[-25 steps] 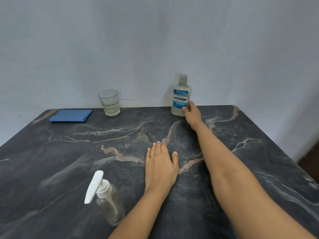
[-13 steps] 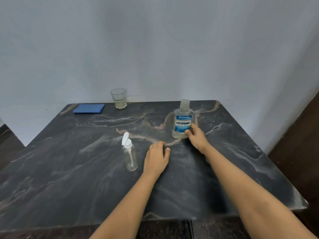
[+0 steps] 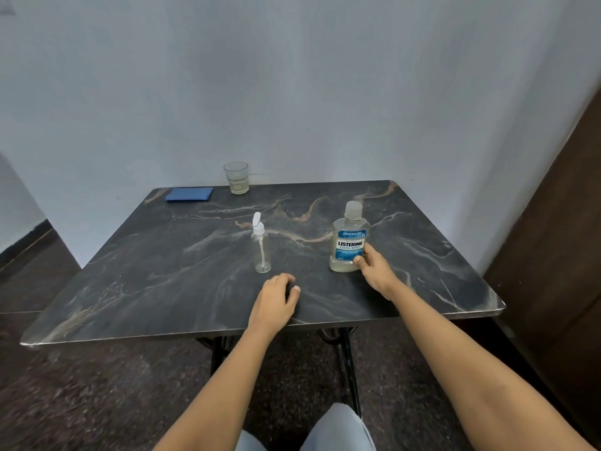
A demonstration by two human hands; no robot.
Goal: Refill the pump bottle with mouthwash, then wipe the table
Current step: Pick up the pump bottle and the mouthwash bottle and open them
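At the far left corner of the dark marbled table [image 3: 130, 288], close to the pale wall: one blue cloth [image 3: 189, 194], folded, lying flat. Just right of it, at the far edge: one clear glass [image 3: 236, 177], upright, a little pale liquid in the bottom. Toward the table's middle, well apart from the glass: one clear pump bottle [image 3: 261, 252], upright, white pump head fitted, dip tube visible inside, contents too faint to judge. Near of the pump bottle and slightly right: left hand [image 3: 274, 304], back uppermost, resting on the tabletop close to the near edge, fingers loosely bent, holding nothing, not touching the pump bottle. Right of centre: one mouthwash bottle [image 3: 348, 242], upright on the table, clear cap on, blue label facing the camera, pale liquid low in its base. Right hand [image 3: 374, 270] grips its lower right side, thumb across the front by the label. Hands are apart. Below the table: dark speckled floor and a pale trouser knee [image 3: 338, 431].
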